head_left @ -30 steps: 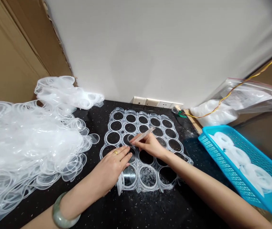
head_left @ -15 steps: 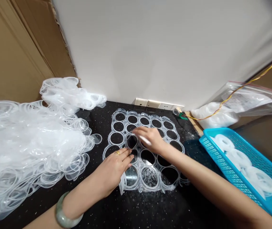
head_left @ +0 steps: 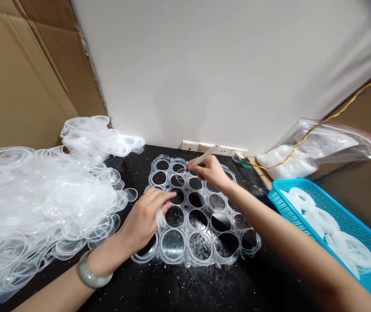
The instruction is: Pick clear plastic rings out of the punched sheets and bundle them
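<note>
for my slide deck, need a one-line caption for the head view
Right hand grips a pen-like tool over a grid of translucent rings; left hand holds thin translucent bands.

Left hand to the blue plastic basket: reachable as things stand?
Probably not directly. The right forearm crosses between the left hand and the blue plastic basket, and the left hand appears occupied with thin translucent pieces.
</note>
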`<state>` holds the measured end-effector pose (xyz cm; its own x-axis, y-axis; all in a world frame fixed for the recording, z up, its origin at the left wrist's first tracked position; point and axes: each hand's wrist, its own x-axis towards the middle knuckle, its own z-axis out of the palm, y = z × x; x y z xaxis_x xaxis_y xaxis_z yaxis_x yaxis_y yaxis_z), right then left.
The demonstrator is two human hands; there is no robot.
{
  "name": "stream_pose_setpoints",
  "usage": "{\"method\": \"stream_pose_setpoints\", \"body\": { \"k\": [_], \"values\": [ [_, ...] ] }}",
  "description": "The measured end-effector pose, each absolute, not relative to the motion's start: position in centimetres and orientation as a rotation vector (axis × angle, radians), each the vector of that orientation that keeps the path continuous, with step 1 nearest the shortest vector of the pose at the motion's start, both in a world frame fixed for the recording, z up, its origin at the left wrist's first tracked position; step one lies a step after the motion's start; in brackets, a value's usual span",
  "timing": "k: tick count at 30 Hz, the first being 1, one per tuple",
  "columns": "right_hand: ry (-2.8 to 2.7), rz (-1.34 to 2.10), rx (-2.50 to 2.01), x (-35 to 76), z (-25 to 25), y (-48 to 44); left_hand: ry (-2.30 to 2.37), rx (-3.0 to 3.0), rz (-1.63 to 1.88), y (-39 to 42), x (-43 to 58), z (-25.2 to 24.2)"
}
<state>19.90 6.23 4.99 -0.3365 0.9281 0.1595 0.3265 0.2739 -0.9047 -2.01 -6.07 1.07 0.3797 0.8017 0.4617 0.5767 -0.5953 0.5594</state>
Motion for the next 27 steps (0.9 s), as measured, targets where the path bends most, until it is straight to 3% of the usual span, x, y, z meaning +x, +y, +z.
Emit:
{"method": "stream_pose_setpoints", "body": {
  "k": [4, 10, 17, 22, 27],
  "values": [
    [-1.751, 1.415, -1.044, 18.9, 4.3, 2.2, 1.316, 2.107, 1.241, -4.6, -1.7, 1.2],
    [-1.755, 1.725, -0.856, 19.0, 4.6, 1.0, 1.109, 1.914, 1.011, -3.2, -1.7, 0.2],
    [-1.813, 1.358, -1.017, 19.4, 1.8, 5.3, 1.187, 2.318, 1.006, -2.4, -2.6, -0.7],
    [-1.78, 1.396, -0.975, 18.8, -0.7, 6.6, 1.084, 2.647, 0.762, -1.6, -2.3, -1.6],
    [-1.735, 1.391, -0.971, 18.5, -1.7, 6.4, 1.075, 2.653, 0.756, -1.4, -2.0, -2.6]
  ]
}}
